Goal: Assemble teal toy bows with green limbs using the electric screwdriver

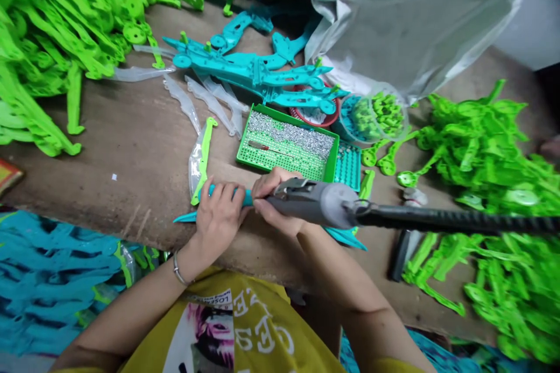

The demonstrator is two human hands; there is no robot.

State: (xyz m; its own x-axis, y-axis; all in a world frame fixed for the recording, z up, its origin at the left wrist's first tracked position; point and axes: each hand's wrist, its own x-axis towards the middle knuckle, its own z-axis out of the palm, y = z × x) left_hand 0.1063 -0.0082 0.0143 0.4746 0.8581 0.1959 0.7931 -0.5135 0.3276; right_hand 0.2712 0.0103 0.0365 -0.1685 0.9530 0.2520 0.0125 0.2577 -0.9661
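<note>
My left hand [219, 218] presses down on a blue plastic part [186, 217] near the table's front edge, its fingers curled over it. Wrapped round the grey body of a power screwdriver [306, 198] is my right hand [277, 201]; the tool lies sideways, its tip toward the left hand, a black coiled cord running off to the right. A lime green strip [205, 157] lies just beyond the left fingers, beside clear plastic pieces [211, 104]. The green tray [244, 151] beyond the right hand holds many small screws and a small screwdriver [259, 145].
Lime green parts [65, 23] are heaped at the left, with another heap [490, 151] at the right. Blue parts [249, 70] lie behind the tray, near round tubs [378, 113] and a white sack [394, 17]. More blue parts [52, 280] sit below the table's front edge.
</note>
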